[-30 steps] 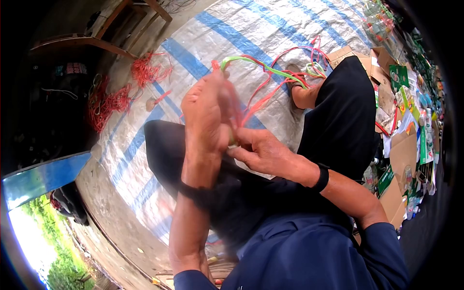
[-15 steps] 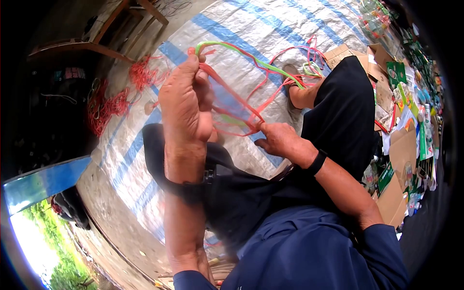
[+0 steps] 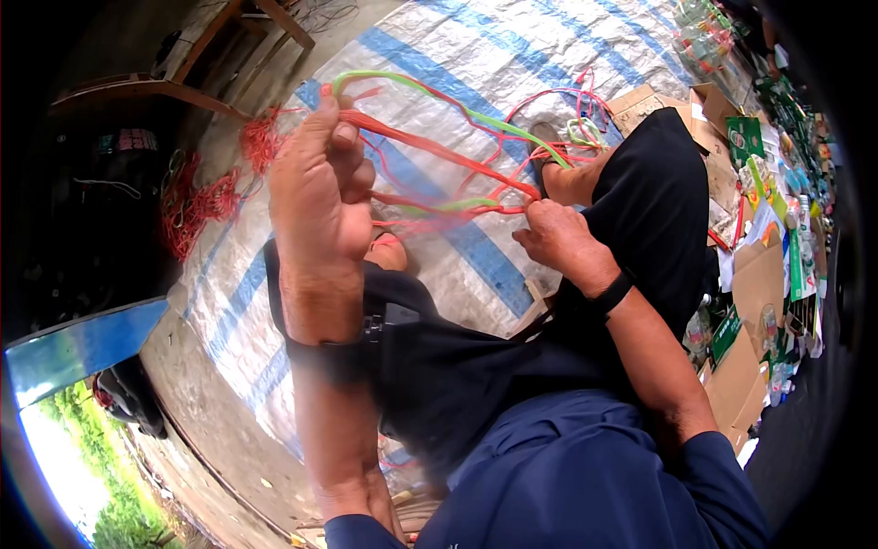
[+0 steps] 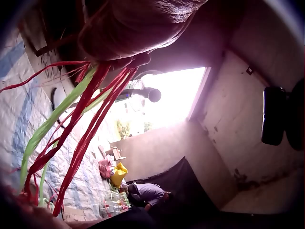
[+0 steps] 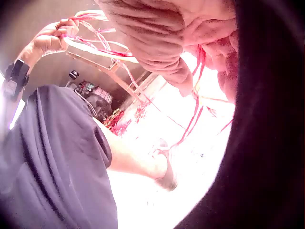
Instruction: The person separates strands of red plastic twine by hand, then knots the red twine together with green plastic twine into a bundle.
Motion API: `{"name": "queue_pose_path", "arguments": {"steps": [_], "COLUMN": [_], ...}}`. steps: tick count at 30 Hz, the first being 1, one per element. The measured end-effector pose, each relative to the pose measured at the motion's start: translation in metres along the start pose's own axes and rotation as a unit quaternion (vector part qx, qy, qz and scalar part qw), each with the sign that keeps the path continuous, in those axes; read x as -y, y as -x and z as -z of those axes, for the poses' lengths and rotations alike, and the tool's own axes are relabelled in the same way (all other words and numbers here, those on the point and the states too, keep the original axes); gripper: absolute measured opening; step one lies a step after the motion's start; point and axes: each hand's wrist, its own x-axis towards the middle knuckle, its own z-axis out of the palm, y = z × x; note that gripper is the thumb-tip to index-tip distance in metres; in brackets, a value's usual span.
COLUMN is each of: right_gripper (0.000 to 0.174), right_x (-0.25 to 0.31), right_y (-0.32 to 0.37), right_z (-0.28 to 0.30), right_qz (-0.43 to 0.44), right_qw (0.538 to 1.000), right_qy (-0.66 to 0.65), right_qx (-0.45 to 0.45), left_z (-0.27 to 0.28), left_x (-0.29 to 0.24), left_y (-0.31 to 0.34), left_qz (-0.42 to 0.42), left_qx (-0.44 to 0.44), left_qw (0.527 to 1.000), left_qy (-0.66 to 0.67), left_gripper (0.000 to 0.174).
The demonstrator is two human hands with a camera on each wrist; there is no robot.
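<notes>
Red and green plastic twine (image 3: 439, 151) stretches in several strands between the two raised hands. At the upper left, my left hand (image 3: 315, 197) pinches one end between thumb and fingers, and a green strand (image 3: 389, 75) loops away from its fingertips toward the foot on the right. My right hand (image 3: 569, 240) grips the other end of the red strands, beside the right knee. In the left wrist view, red strands (image 4: 81, 143) hang taut below the left hand (image 4: 138, 28). Curled fingers of the right hand (image 5: 157, 43) fill the top of the right wrist view, with red strands (image 5: 196, 102) trailing below.
A white and blue striped tarp (image 3: 457, 37) covers the floor. Tangled red twine (image 3: 197, 206) lies at the left near a wooden frame (image 3: 197, 55). Flattened cardboard (image 3: 761, 284) and plastic bottles (image 3: 704, 37) pile up on the right. In the left wrist view another person (image 4: 150, 193) bends down.
My hands have drawn apart, the left moving left and up, the right moving right. The twine strands, bunched between the hands a second ago, are now pulled out long.
</notes>
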Motion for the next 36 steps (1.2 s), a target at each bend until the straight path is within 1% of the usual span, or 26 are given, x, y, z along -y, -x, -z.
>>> {"name": "queue_pose_path", "arguments": {"steps": [2,3,4,5,9,11,13,14,15,16,17,19,20,21,22,23,24,25,26,27,29,30,32,33,35,36], "right_gripper": [0.033,0.032,0.033,0.033,0.034,0.034,0.032,0.029,0.027,0.023,0.023,0.025,0.028,0.028,0.026,0.025,0.025,0.026,0.029,0.029,0.041,0.041,0.049,0.049,0.054,0.058], "right_x": [-0.002,-0.003,-0.009,-0.012,-0.020,-0.023,-0.022,-0.019,-0.017,-0.015,-0.016,-0.018,-0.016,-0.014,-0.010,-0.007,0.007,0.024,0.035,0.037,0.040,0.043,0.048,0.050,0.055,0.058], "right_y": [0.002,0.002,-0.001,-0.001,0.000,-0.001,-0.003,-0.002,-0.002,-0.001,-0.004,-0.012,-0.015,-0.021,-0.027,-0.032,-0.031,-0.025,-0.019,-0.014,-0.008,-0.003,0.007,0.013,0.023,0.024], "right_z": [0.013,0.019,0.017,0.020,0.033,0.045,0.066,0.081,0.092,0.095,0.094,0.087,0.083,0.072,0.057,0.045,0.041,0.035,0.030,0.023,0.005,0.000,-0.007,-0.007,-0.003,-0.003], "right_qz": [-0.016,-0.030,-0.024,-0.024,-0.008,-0.003,-0.012,-0.058,-0.103,-0.097,-0.097,-0.046,-0.026,-0.026,0.081,0.186,0.186,0.172,0.153,0.154,0.175,0.175,0.193,0.192,0.143,0.044], "right_qw": [1.000,1.000,0.999,0.999,0.997,0.989,0.991,0.972,0.937,0.898,0.898,0.821,0.847,0.847,0.864,0.868,0.867,0.826,0.760,0.759,0.853,0.852,0.811,0.810,0.786,0.733], "right_qy": [-0.001,-0.002,-0.019,-0.019,-0.045,-0.117,-0.109,-0.223,-0.334,-0.428,-0.428,-0.550,-0.505,-0.505,-0.455,-0.396,-0.397,-0.522,-0.632,-0.633,-0.487,-0.488,-0.518,-0.519,-0.552,-0.621], "right_qx": [0.000,0.002,-0.023,-0.023,-0.064,-0.095,-0.079,-0.038,0.002,-0.041,-0.042,-0.148,-0.161,-0.162,-0.200,-0.234,-0.235,-0.124,-0.009,-0.009,0.070,0.070,0.193,0.193,0.237,0.275], "left_z": [0.010,0.009,0.007,0.006,0.001,-0.006,-0.006,-0.006,-0.006,-0.007,-0.007,-0.008,-0.010,-0.014,-0.018,-0.022,-0.022,-0.025,-0.027,-0.028,-0.024,-0.023,-0.021,-0.018,-0.013,-0.011], "left_x": [-0.002,-0.002,-0.003,-0.004,-0.007,-0.009,-0.009,-0.010,-0.010,-0.010,-0.010,-0.007,-0.005,-0.003,-0.001,0.001,0.003,0.006,0.009,0.011,0.014,0.015,0.017,0.018,0.018,0.017], "left_y": [-0.003,-0.003,-0.003,-0.003,-0.001,0.001,0.001,0.002,0.003,0.003,0.004,0.004,0.005,0.007,0.009,0.010,0.010,0.009,0.009,0.008,0.003,0.002,-0.001,-0.004,-0.011,-0.013], "left_qz": [-0.012,-0.012,-0.014,-0.017,-0.017,-0.008,-0.009,-0.008,-0.008,-0.009,-0.011,-0.007,-0.002,-0.002,0.008,0.019,0.018,0.019,0.017,0.016,0.015,0.021,0.027,0.025,0.022,0.026], "left_qx": [0.075,0.076,0.060,0.043,0.042,-0.005,0.008,0.022,0.023,0.033,0.042,0.049,0.056,0.057,0.059,0.061,0.074,0.074,0.069,0.064,0.081,0.072,0.064,0.059,0.053,0.049], "left_qw": [0.997,0.997,0.998,0.999,0.999,1.000,1.000,1.000,1.000,0.999,0.999,0.999,0.998,0.998,0.998,0.998,0.997,0.997,0.997,0.998,0.997,0.997,0.997,0.998,0.998,0.998], "left_qy": [0.005,0.005,-0.001,-0.007,-0.004,-0.004,-0.002,0.000,0.000,0.002,0.003,0.005,0.007,0.007,0.009,0.011,0.007,0.006,0.009,0.012,0.014,0.017,0.020,0.028,0.035,0.040], "left_gripper": [0.014,0.014,0.014,0.014,0.013,0.017,0.017,0.018,0.018,0.018,0.018,0.018,0.018,0.018,0.018,0.019,0.020,0.020,0.020,0.020,0.020,0.019,0.017,0.016,0.014,0.013]}}
